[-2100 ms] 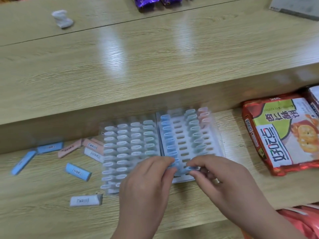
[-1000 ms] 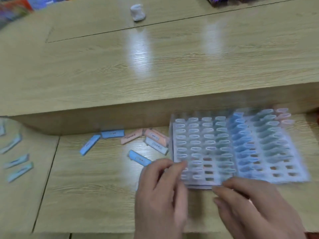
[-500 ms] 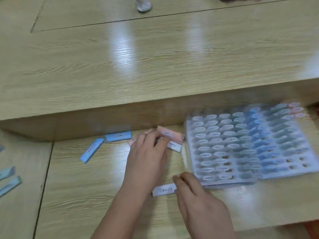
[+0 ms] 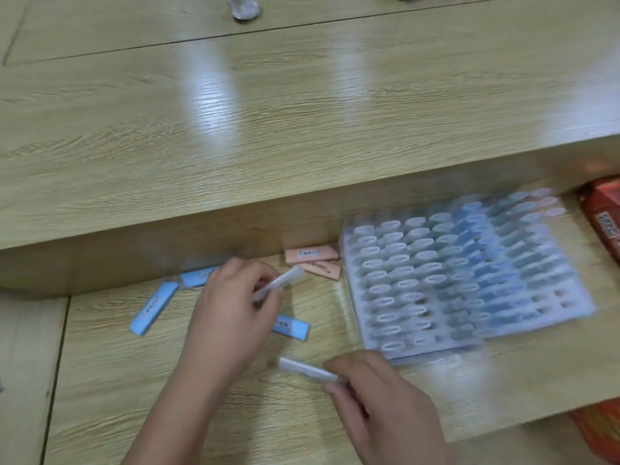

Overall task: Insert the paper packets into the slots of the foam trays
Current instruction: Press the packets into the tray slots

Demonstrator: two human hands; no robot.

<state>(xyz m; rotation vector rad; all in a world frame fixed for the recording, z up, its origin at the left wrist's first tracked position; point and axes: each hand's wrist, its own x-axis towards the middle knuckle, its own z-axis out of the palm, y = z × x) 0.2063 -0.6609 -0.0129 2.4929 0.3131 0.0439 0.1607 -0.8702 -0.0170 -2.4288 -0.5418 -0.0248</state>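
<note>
No print legible here
Labels on the pink packets [image 4: 310, 254] and the red snack bag [image 4: 604, 203] blur beyond reading.

Two foam trays [image 4: 577, 305], three blue packets [image 4: 151, 308], two pink packets [image 4: 312, 255], two white packets [image 4: 307, 368], two hands [image 4: 231, 313], one crumpled white wad [image 4: 243, 7].

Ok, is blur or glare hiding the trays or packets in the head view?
Head view: motion blur smears the foam trays, worst on their right side; glare streaks sit on the upper desk, off the work; the white packets in left hand and right hand look soft.
</note>
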